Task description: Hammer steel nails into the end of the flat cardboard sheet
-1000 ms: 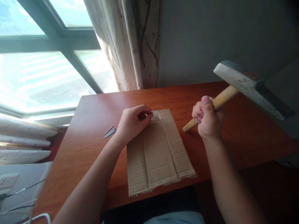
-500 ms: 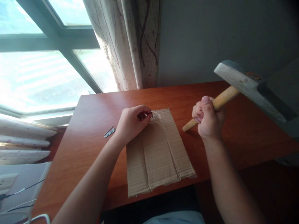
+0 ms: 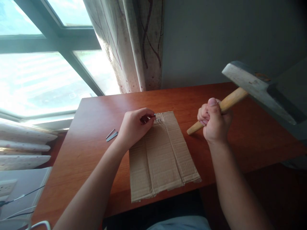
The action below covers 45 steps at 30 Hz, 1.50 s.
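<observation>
My left hand (image 3: 137,126) is closed in a pinch at the far end of a flat piece of cardboard (image 3: 165,156). A nail (image 3: 154,114) shows its head just above the fingertips; the rest is hidden by them. Small dark marks or nails, too small to tell, sit in the cardboard beside the fingers. My right hand (image 3: 215,121) is wrapped round the wooden handle of a hammer (image 3: 255,81), raised to the right of the cardboard with its metal head up. Several loose nails (image 3: 112,135) lie left of my left wrist.
The cardboard rests on a reddish-brown wooden table (image 3: 93,118), slightly over its front edge. A window (image 3: 35,80) and a patterned curtain (image 3: 134,48) stand at the back left. Cables (image 3: 21,199) and a wall socket (image 3: 7,187) are at the lower left.
Both hands keep their grips and stay nearly in place. The hammer head has shifted very slightly to the right.
</observation>
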{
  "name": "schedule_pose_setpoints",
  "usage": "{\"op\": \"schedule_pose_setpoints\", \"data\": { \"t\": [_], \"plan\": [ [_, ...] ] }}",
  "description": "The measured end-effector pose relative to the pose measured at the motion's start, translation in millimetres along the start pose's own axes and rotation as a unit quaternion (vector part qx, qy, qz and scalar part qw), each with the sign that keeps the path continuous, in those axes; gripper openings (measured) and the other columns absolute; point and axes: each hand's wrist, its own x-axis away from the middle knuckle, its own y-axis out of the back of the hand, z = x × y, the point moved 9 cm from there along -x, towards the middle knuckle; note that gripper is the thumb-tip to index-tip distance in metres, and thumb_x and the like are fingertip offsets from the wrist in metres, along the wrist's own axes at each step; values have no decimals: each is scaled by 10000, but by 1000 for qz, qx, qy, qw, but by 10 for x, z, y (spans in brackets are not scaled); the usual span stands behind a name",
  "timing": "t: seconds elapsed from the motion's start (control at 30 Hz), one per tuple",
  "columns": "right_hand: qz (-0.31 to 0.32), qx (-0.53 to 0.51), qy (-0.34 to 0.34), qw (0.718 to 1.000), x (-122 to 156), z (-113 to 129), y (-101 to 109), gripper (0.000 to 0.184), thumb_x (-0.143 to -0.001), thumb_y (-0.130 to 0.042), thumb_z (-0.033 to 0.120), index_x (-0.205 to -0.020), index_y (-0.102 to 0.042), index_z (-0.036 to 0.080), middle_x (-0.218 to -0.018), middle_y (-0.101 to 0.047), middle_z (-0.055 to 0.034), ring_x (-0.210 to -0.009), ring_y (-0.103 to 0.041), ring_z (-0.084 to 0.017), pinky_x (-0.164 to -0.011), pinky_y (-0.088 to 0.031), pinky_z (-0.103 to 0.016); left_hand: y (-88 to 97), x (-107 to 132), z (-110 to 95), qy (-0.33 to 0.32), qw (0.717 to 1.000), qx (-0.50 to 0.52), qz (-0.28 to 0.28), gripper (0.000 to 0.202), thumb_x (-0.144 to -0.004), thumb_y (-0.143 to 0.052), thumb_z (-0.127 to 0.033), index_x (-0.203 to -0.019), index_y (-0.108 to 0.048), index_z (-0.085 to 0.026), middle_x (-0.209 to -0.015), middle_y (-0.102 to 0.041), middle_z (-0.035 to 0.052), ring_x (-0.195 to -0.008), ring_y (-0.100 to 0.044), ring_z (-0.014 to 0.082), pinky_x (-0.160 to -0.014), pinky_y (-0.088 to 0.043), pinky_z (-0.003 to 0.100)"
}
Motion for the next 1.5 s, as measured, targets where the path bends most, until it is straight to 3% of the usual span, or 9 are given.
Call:
{"op": "schedule_pose_setpoints", "data": {
  "t": [0.57, 0.77, 0.87, 1.0, 1.17, 1.27, 1.4, 1.5],
  "plan": [
    [5, 32, -14, 999, 32, 6, -31, 549, -890, -623, 537, -569, -291, 240, -474, -258, 74, -387, -260, -71, -386, -189, -275, -11, 27, -31, -11, 1000, 11, -17, 89, -796, -645, -152, -826, -728, -161, -726, -733, -3, -603, -627, 100, -607, -496, 197],
    [49, 53, -33, 997, 25, -16, -112, 563, -910, -576, 581, -556, -307, 236, -489, -271, 63, -410, -275, -81, -411, -215, -280, -14, 27, -4, -4, 1000, 6, -19, 82, -800, -649, -161, -828, -726, -165, -731, -734, -4, -599, -620, 98, -620, -489, 203],
    [107, 92, -79, 987, 31, -67, -153, 569, -912, -552, 609, -553, -323, 232, -491, -301, 53, -425, -294, -86, -425, -219, -284, -17, 26, 1, -2, 1000, -5, -21, 76, -790, -652, -154, -817, -722, -170, -701, -719, -10, -583, -610, 98, -613, -479, 208],
    [210, 240, -126, 939, 51, -77, -152, 524, -894, -567, 624, -614, -381, 222, -554, -363, 42, -488, -331, -97, -467, -239, -284, -27, 27, 24, -5, 1000, -7, -21, 79, -790, -652, -155, -816, -722, -180, -673, -703, -23, -556, -591, 89, -601, -470, 208],
    [348, 429, -117, 825, 60, 50, -254, 456, -912, -549, 588, -673, -451, 212, -592, -379, 43, -538, -348, -109, -508, -230, -290, -45, 31, 48, -12, 1000, -12, -16, 90, -785, -653, -155, -825, -725, -192, -704, -721, -23, -561, -600, 92, -611, -481, 213],
    [395, 475, -112, 778, 56, 135, -362, 427, -934, -525, 543, -675, -455, 212, -575, -386, 48, -529, -364, -109, -520, -231, -293, -47, 36, 37, -16, 1000, -21, -17, 96, -789, -648, -158, -828, -727, -195, -715, -730, -18, -574, -613, 98, -615, -484, 217],
    [395, 513, -90, 757, 16, 296, -484, 418, -951, -510, 503, -655, -456, 212, -544, -448, 40, -509, -399, -113, -532, -235, -300, -39, 42, 9, -17, 999, -26, -19, 96, -792, -644, -165, -823, -730, -197, -725, -737, -11, -589, -624, 105, -606, -477, 217],
    [383, 511, -70, 766, 20, 401, -566, 448, -965, -479, 513, -633, -445, 214, -517, -453, 35, -484, -390, -111, -528, -238, -305, -41, 42, 7, -14, 999, -25, -15, 101, -802, -634, -178, -820, -731, -198, -731, -740, -7, -593, -625, 110, -605, -474, 222]
  ]
}}
